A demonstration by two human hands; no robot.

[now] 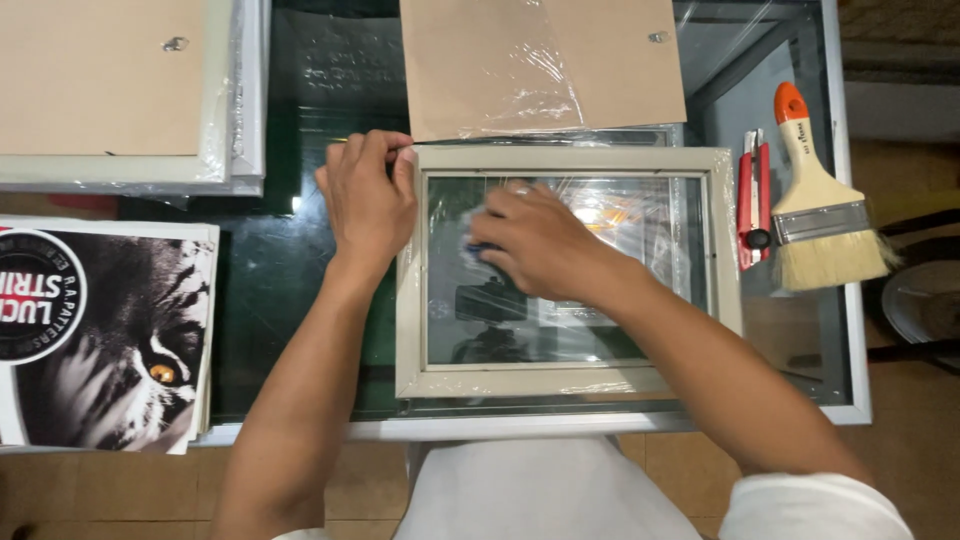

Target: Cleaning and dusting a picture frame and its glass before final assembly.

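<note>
Left hand [368,198] pinches pale wooden picture frame [568,272] corner; right hand [537,240] presses small blue thing [478,248] on glass w/ curled fingers — pushing too hard could crack it.

Seen from above: a pale picture frame [568,381] lying flat on a glass table [300,270]. Left hand [366,198] gripping the frame's top-left corner. Right hand [540,240] pressing a small blue thing [478,248] on the glass inside the frame. Behind the frame, a brown backing board [540,65] under clear film. Right of the frame, a red cutter [753,197], then a paintbrush [822,205]. Left of the frame, a stack of tiger prints [105,335].
</note>
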